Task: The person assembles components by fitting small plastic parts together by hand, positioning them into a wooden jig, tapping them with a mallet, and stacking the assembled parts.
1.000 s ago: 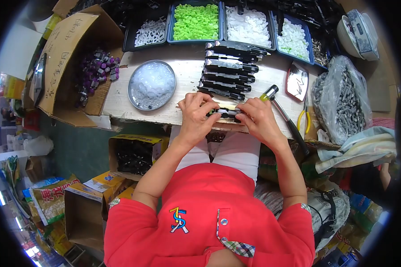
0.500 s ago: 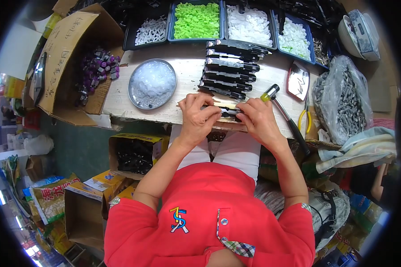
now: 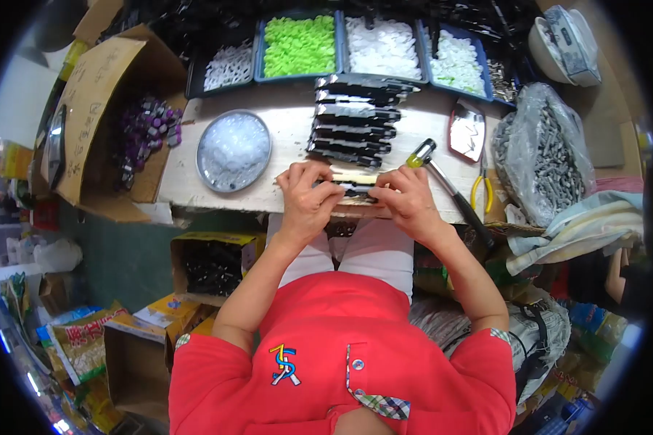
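Both hands work at the near edge of the surface (image 3: 290, 134), a narrow black part (image 3: 356, 187) between them, lying crosswise just in front of a pale strip (image 3: 355, 178). Left hand (image 3: 306, 199) is nearly closed, thumb and bent fingers pinching the part's left end; right hand (image 3: 406, 199) has a similar fingertip pinch at the right end, curled but looser-looking. Fingers cover both ends, so exact contact and whatever small piece may sit under them — can't tell. Beyond the strip, a row of black assemblies (image 3: 352, 134) runs away from the person, packed close together; hammer (image 3: 453, 190) lies slanted right of the right hand, its head just beside the knuckles. Round dish (image 3: 228, 191) of clear bits sits well left. Risks, as judged: the part is slim and the pinch is fingertips only, so uneven pressure from the two sides could twist it or make one end pop out. Being so near the front edge, anything slipping could drop toward the lap. A forward push could knock the nearest assembly and disturb the row. The right hand swinging outward could bump the hammer — its handle end looks to reach past the edge, so a nudge may tip it off.
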A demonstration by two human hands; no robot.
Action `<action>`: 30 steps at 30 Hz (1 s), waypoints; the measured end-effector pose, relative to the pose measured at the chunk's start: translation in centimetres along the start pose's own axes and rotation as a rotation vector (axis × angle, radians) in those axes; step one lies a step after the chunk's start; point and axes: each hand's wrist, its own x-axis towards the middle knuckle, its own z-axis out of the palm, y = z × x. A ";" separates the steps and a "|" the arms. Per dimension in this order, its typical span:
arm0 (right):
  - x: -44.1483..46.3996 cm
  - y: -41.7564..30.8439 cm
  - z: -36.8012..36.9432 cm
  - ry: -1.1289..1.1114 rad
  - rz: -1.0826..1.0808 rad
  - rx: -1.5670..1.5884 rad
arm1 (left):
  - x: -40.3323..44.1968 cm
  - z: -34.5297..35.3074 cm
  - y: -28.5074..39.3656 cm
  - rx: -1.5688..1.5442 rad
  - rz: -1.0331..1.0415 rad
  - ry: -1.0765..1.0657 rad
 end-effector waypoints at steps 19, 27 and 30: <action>15.9 20.4 -6.6 0.374 0.821 -0.402 | 0.3 -0.3 0.6 0.011 -0.068 -0.026; 16.2 27.4 -5.8 0.446 0.716 -0.126 | 0.0 -0.1 0.4 0.014 -0.060 -0.013; 14.0 20.1 -8.3 0.499 0.752 0.389 | 0.0 0.0 0.4 0.020 -0.109 0.008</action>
